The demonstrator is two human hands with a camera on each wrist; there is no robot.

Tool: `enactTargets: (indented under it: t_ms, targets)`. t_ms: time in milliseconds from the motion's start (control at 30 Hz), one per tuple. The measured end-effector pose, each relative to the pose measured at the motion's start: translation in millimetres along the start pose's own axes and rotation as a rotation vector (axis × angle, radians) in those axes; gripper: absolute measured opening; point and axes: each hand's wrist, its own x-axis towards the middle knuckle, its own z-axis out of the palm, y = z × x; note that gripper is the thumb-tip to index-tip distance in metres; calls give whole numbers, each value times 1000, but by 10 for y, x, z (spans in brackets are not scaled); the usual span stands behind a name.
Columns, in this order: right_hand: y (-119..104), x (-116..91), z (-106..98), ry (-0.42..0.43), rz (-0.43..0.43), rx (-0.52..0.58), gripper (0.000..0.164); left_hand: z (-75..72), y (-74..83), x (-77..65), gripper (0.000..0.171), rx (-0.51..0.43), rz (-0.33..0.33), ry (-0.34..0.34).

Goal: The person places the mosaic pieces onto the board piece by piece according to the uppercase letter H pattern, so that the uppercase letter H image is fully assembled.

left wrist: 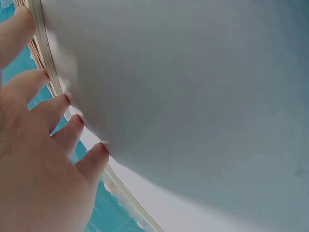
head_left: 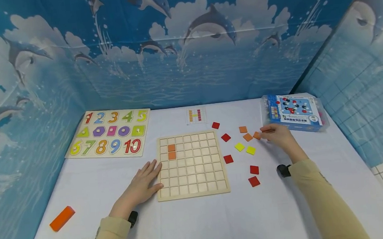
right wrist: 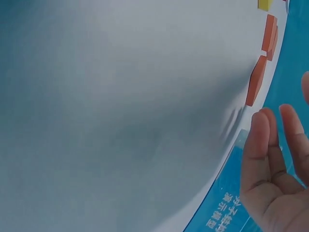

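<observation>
A square wooden grid board (head_left: 194,195) lies on the white table, with two orange tiles (head_left: 172,155) set in cells one above the other near its upper left. My left hand (head_left: 139,185) rests at the board's left edge, fingers spread and fingertips touching the rim. In the left wrist view its fingers (left wrist: 91,162) line up along that edge. My right hand (head_left: 279,137) reaches to a loose orange tile (head_left: 257,135) right of the board. The right wrist view shows this orange tile (right wrist: 257,81) just beyond the fingertips, with nothing seen between thumb and fingers.
Beside the board lie two more orange tiles (head_left: 247,137), yellow tiles (head_left: 239,146) and several red tiles (head_left: 228,159). A small pattern card (head_left: 196,116) is behind it. Around stand a number puzzle board (head_left: 106,134), a blue boxed set (head_left: 294,111) and an orange block (head_left: 62,218).
</observation>
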Motion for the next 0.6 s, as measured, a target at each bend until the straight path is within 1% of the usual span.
enactTargets:
  t_ms: [167, 400, 600]
  targets:
    - [-58, 38, 28, 10, 34, -8, 49, -11, 9, 2, 72, -10, -5, -1]
    - [-63, 47, 93, 26, 79, -17, 47, -13, 11, 5, 70, -14, 2, -13]
    - [-69, 106, 164, 31, 109, -69, 45, -18, 1, 5, 71, -4, 2, -10]
